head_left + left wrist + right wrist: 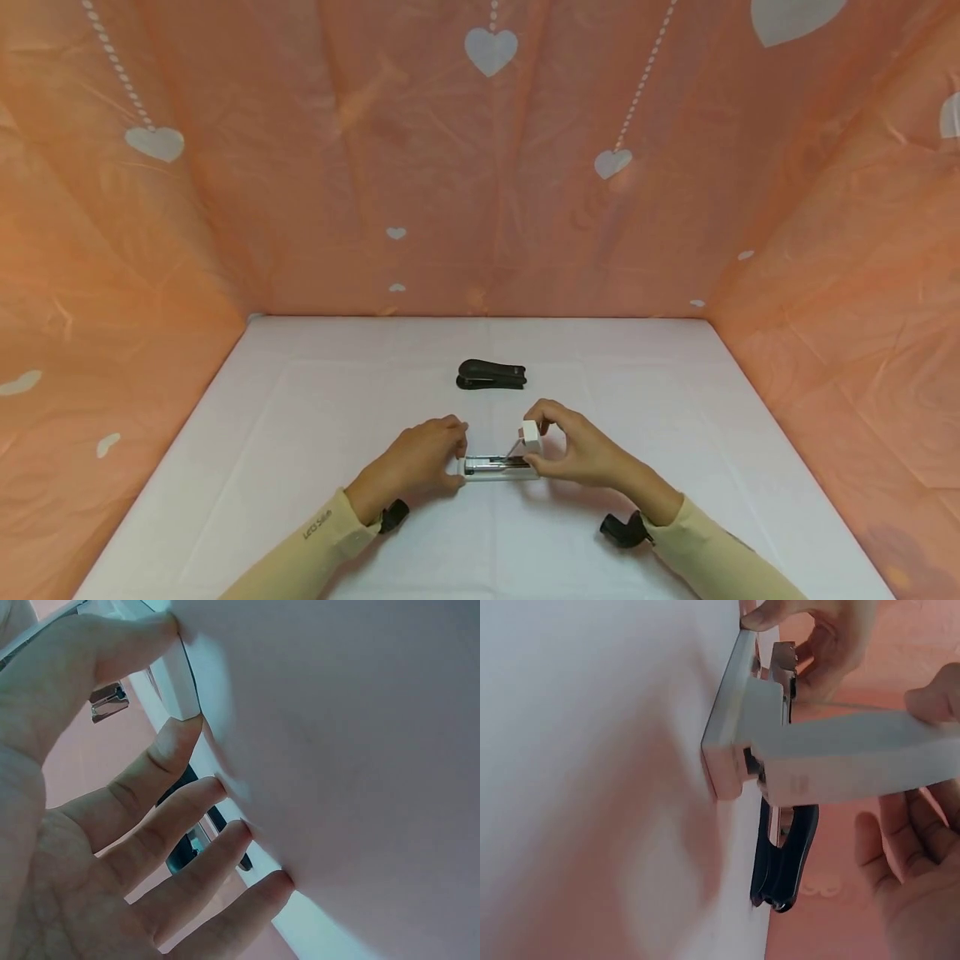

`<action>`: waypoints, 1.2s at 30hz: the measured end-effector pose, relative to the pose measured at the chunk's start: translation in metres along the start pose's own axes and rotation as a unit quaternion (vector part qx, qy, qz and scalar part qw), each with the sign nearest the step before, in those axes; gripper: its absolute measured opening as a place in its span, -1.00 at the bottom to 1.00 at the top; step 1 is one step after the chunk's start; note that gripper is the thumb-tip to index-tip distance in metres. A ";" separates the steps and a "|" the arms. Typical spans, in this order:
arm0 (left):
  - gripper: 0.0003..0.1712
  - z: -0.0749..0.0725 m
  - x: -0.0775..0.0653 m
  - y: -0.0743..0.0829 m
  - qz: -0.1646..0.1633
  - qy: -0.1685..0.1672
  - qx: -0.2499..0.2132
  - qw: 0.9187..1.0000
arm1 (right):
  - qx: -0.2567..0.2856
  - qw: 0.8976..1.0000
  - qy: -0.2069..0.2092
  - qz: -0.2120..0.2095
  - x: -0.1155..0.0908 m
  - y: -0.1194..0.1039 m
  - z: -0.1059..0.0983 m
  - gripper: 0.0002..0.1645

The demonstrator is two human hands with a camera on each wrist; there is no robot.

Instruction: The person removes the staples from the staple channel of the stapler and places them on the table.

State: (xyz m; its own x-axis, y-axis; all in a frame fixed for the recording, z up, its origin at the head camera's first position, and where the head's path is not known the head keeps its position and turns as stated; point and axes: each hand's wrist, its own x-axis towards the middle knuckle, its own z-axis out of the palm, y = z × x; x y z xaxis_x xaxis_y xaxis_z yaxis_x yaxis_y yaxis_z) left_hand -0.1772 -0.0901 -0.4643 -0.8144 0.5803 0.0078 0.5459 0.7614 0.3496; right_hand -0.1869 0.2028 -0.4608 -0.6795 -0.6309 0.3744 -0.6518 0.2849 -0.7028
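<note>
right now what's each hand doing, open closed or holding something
Left hand: closed, pinching the end of the white stapler's base.
Right hand: closed, holding the stapler's raised top arm.

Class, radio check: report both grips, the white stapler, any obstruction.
Left grip pinching end of white stapler. Right grip holding its raised cover. Black stapler beyond, apart; nothing visibly in the way.

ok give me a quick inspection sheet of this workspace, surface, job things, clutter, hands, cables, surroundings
Surface: white tabletop, faint creases.
Job's things: white stapler, its cover raised, metal tray exposed.
Clutter: black stapler lying beyond the white one, touched by neither hand.
Left hand: holds the base at its left end.
Right hand: grips the raised cover.
Cables: nothing seen.
Surroundings: orange backdrop with pale hearts.
</note>
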 end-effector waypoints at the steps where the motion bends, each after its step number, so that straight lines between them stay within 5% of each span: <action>1: -0.58 0.000 0.000 0.000 0.000 0.000 0.000 1.000 | 0.005 1.000 0.000 0.000 -0.001 0.000 -0.002 -0.52; 17: -0.59 -0.001 0.003 -0.001 0.000 -0.011 -0.003 1.000 | 0.035 0.999 -0.009 0.022 -0.024 0.008 -0.033 -0.59; 28: -0.59 0.000 0.002 -0.001 -0.003 -0.009 0.005 1.000 | -0.027 0.997 -0.052 0.051 -0.034 0.008 -0.051 -0.63; 36: -0.58 0.000 0.002 -0.001 -0.008 -0.012 -0.001 1.000 | -0.061 0.988 -0.089 0.111 -0.038 0.008 -0.057 -0.66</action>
State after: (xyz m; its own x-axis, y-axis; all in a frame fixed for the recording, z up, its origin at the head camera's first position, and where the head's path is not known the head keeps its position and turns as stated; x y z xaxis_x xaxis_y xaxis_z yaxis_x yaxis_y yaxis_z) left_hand -0.1793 -0.0897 -0.4650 -0.8180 0.5749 -0.0193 0.5328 0.7700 0.3510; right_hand -0.1849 0.2701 -0.4463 -0.7472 -0.6570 0.0998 -0.5367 0.5079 -0.6738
